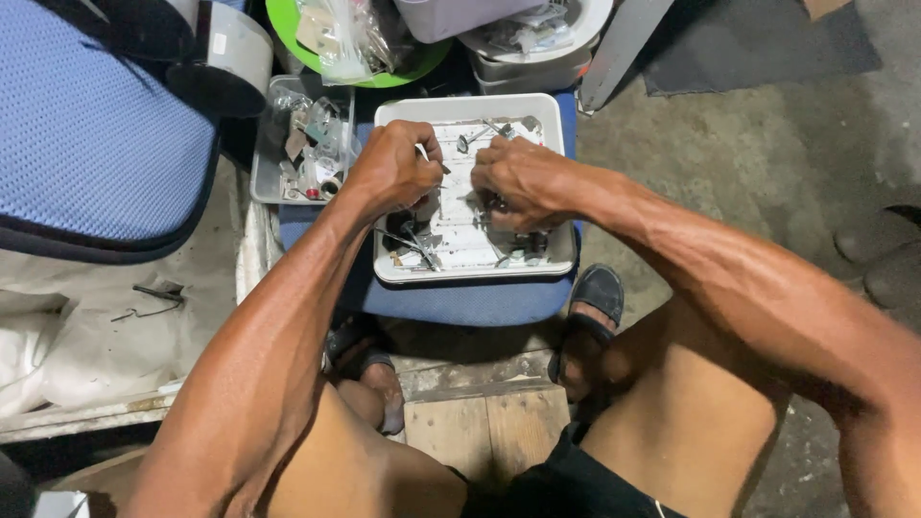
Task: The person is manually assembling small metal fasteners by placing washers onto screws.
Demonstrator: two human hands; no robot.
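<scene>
1. The left hand is curled into a loose fist over the left half of the white tray, knuckles up. A thin pale rod-like piece pokes out near its fingers, but from here I cannot tell whether the hand truly grips it.
2. The right hand is bunched up too, fingers folded down over the middle of the tray. Something small and dark sits under its fingertips; whether it is pinched or only pressed I cannot make out.
3. The two hands are close together, a narrow gap between them, both hovering just over the tray's floor.
4. In the tray lie small metal parts: a few near the far edge beyond the knuckles, thin wire-like pieces near the front left corner, and darker bits at the front right.
5. The tray rests on a blue cushioned stool between the person's knees.
6. Just left of the tray stands a clear plastic box full of small odds and ends.
7. Beyond it, a green bowl holds plastic bags.
8. Far left is a blue padded seat.
9. A dark sandal shows on the foot under the stool's right edge, on the concrete floor.
</scene>
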